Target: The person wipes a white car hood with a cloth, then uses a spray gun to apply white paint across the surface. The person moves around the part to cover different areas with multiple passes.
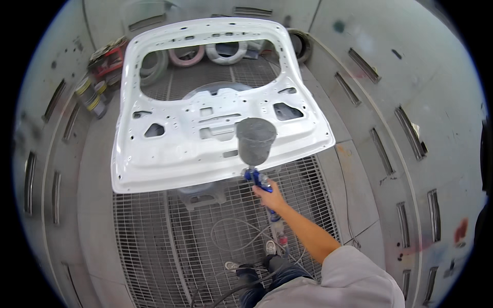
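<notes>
My right hand is wrapped round the handle of a blue spray gun. A grey paint cup sits on top of the gun, its surface coated and dull. Beyond the gun lies a glossy white car tailgate panel, with a large window opening in its far half and several smaller cut-outs. The cup overlaps the panel's near right part in the view; whether the gun touches it, I cannot tell, though they look apart. Below the grip hangs a hose fitting with a red part. My left hand is out of sight.
A grey stool-like stand shows under the panel's near edge. A thin hose loops over the metal floor grating by my shoes. Paint cans and a red rack stand far left. Walls with slotted vents enclose both sides.
</notes>
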Motion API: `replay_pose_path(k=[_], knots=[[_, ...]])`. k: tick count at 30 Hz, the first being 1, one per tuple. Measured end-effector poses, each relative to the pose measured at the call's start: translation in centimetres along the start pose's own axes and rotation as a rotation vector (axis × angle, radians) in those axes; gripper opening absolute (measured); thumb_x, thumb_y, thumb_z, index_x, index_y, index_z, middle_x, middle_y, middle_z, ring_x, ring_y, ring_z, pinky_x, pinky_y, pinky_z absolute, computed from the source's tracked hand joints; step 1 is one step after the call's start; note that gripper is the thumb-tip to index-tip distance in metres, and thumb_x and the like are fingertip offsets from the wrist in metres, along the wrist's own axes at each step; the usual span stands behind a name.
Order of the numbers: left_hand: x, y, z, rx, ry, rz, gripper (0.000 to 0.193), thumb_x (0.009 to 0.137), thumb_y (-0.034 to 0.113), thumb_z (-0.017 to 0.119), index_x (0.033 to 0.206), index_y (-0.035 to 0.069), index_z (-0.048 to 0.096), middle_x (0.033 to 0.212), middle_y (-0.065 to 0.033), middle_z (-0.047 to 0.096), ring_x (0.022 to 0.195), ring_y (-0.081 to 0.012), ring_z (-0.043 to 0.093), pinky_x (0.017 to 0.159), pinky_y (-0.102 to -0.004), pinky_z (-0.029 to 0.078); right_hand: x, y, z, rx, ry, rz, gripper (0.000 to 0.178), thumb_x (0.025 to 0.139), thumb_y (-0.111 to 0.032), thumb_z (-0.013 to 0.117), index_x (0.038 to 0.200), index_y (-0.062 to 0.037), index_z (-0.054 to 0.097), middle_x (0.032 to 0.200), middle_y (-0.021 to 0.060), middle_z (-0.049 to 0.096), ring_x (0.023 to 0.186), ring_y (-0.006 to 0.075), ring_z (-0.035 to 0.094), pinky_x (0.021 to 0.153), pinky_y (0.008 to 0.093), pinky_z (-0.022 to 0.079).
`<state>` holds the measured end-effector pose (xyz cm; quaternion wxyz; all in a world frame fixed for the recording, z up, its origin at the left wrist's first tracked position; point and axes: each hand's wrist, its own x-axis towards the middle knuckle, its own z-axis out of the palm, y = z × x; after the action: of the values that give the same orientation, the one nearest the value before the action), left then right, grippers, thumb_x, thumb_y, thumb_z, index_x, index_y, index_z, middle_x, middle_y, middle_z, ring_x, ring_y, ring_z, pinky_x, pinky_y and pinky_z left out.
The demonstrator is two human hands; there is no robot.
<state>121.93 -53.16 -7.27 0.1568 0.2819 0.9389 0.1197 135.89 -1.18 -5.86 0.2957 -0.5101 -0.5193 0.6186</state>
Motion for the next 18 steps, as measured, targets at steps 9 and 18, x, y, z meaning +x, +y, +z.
replay_pose_path(k=[9,18], knots=[[1.7,18.3,4.8,-0.038,-0.150,0.344,0.011,0.073,0.017,0.067,0.072,0.007,0.063,0.068,-0.0182,0.062,0.065,-0.0389,0.060,0.060,-0.0495,0.048,4.7,-1.2,-27.4,-0.091,0.406,-0.074,0.014,0.083,-0.017,0.069,0.088,-0.0078,0.059,0.062,0.0004,0.053,0.046,0.0097,0.049,0.039,0.0259,0.039],[0.3,27.1,6.0,-0.097,-0.278,0.420,0.015,0.075,0.019,0.068,0.077,0.007,0.060,0.067,-0.0177,0.059,0.065,-0.0396,0.059,0.059,-0.0498,0.045,7.8,0.1,-40.3,-0.500,0.897,-0.350,0.036,0.085,-0.008,0.061,0.121,-0.0017,0.055,0.079,0.0147,0.064,0.069,0.0253,0.064,0.062,0.0364,0.050]])
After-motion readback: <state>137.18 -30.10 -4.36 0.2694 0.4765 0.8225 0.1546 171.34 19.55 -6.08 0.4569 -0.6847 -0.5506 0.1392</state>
